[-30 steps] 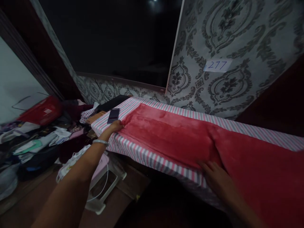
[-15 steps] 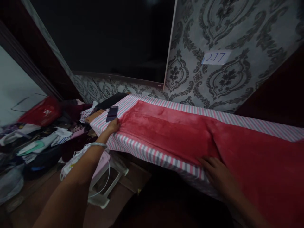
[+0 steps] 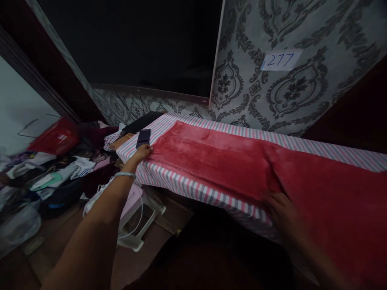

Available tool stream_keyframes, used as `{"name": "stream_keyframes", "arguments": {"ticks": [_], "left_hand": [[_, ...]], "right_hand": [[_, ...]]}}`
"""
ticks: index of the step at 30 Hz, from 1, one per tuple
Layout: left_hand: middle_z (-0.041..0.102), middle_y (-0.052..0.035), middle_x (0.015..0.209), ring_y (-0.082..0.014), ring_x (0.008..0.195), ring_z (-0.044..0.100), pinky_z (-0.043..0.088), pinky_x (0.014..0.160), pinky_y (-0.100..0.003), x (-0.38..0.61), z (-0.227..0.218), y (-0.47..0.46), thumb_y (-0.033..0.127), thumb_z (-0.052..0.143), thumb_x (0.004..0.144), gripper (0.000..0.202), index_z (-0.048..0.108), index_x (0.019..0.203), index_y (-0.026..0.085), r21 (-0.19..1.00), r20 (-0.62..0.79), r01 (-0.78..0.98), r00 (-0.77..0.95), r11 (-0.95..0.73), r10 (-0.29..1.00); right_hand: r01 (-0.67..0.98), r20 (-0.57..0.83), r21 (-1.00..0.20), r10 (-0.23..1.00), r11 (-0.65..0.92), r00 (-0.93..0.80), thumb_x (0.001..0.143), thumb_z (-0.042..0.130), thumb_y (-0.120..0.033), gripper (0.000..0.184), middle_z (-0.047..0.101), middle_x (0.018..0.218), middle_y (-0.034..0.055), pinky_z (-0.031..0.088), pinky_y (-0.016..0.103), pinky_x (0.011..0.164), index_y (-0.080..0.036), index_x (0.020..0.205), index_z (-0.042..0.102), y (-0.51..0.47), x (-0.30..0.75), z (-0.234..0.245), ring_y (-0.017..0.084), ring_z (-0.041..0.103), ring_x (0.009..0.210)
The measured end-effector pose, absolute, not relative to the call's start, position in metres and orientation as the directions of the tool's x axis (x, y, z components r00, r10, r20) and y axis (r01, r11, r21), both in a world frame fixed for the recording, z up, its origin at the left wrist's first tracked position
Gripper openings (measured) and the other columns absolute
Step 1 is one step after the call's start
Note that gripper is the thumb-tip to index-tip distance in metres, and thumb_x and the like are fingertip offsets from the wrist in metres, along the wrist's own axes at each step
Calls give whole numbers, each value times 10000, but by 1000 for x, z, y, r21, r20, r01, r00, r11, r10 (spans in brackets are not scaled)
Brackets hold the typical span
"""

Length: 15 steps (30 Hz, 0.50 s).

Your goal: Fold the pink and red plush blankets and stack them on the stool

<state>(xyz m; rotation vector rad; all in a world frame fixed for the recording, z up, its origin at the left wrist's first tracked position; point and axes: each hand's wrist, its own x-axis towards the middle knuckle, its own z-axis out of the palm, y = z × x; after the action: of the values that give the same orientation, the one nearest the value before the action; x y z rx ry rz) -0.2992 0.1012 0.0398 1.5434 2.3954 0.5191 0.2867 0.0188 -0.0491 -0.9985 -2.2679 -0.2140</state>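
Observation:
A red plush cloth (image 3: 208, 161) lies folded lengthwise on a surface covered with a pink, grey and white striped sheet (image 3: 187, 183). At the cloth's left end, my left hand (image 3: 143, 153) is closed on its near corner, just below a dark phone (image 3: 143, 138). My right hand (image 3: 279, 205) is closed on the near edge of the cloth, beside a dark crease where a second stretch of red fabric spreads to the right. The fingertips of my right hand are dim and partly sunk in the pile.
A large dark television (image 3: 136, 44) hangs above the surface on patterned wallpaper (image 3: 236, 80). A paper marked 277 (image 3: 281, 60) is stuck there. A white plastic stool (image 3: 151, 221) stands below left. Heaped clothes (image 3: 66, 177) and a red bag (image 3: 56, 137) lie at the left.
My right hand has shifted slightly right along the cloth's near edge, and its fingers have closed on it. My left hand stays at the left corner. The camera view has moved slightly.

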Motion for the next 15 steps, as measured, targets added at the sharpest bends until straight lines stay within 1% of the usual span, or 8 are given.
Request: {"name": "stream_keyframes", "arguments": {"ticks": [2, 4, 6, 8, 10, 12, 13, 15], "left_hand": [[564, -10, 666, -180, 710, 572, 457, 647, -255, -299, 43, 104, 273, 565, 828, 114, 589, 761, 185, 380, -20, 842, -406, 382, 914], [586, -22, 656, -191, 723, 590, 461, 666, -261, -298, 45, 106, 265, 606, 806, 108, 600, 732, 186, 336, -27, 860, -400, 385, 916], [624, -37, 671, -206, 742, 618, 472, 686, -269, -298, 49, 107, 264, 638, 796, 106, 625, 729, 183, 293, -35, 875, -393, 385, 919], [673, -71, 726, -235, 778, 654, 492, 715, -288, -295, 56, 108, 260, 656, 794, 103, 662, 757, 165, 249, -35, 890, -387, 383, 921], [722, -140, 893, -287, 913, 681, 511, 801, -332, -286, 63, 109, 280, 632, 834, 184, 706, 896, 124, 207, 3, 900, -393, 384, 920], [694, -212, 1185, -339, 1149, 632, 492, 949, -399, -268, 70, 110, 331, 566, 904, 371, 679, 1162, 89, 164, 110, 926, -360, 340, 927], [626, -229, 1344, -351, 1276, 564, 455, 1032, -435, -256, 72, 112, 355, 526, 937, 456, 622, 1296, 91, 132, 180, 950, -303, 282, 936], [430, -206, 1581, -356, 1473, 368, 329, 1170, -508, -232, 70, 113, 401, 473, 977, 567, 493, 1476, 133, 38, 282, 993, -120, 114, 952]], "right_hand": [[711, 583, -83, 613, 698, -534, 982, 430, -161, 333, 718, 935, 102, 561, 343, 702, -207, 1091, 741, 16, 288, -49, 229, 666, 844], [701, 581, -80, 605, 709, -545, 988, 445, -175, 312, 723, 929, 99, 563, 337, 706, -207, 1070, 744, 13, 289, -48, 223, 671, 842], [696, 593, -97, 603, 712, -534, 1001, 474, -229, 278, 727, 907, 95, 566, 336, 716, -202, 1018, 751, 10, 287, -44, 215, 674, 823], [711, 571, -114, 631, 694, -525, 1011, 495, -303, 278, 736, 925, 94, 570, 349, 742, -207, 998, 755, 10, 282, -35, 220, 682, 839], [743, 543, -116, 669, 659, -508, 1024, 468, -346, 317, 746, 997, 99, 571, 380, 796, -219, 1043, 758, 15, 270, -22, 237, 689, 905], [771, 544, -107, 686, 628, -483, 1035, 418, -359, 374, 738, 1131, 115, 558, 430, 889, -224, 1188, 732, 23, 250, -9, 261, 679, 1019], [781, 543, -100, 691, 617, -477, 1035, 404, -363, 407, 711, 1236, 126, 535, 462, 955, -225, 1289, 690, 28, 239, -4, 276, 655, 1114], [782, 507, -78, 700, 618, -503, 1025, 422, -390, 476, 586, 1463, 125, 453, 533, 1077, -253, 1456, 571, 37, 216, -2, 312, 540, 1325]]}}
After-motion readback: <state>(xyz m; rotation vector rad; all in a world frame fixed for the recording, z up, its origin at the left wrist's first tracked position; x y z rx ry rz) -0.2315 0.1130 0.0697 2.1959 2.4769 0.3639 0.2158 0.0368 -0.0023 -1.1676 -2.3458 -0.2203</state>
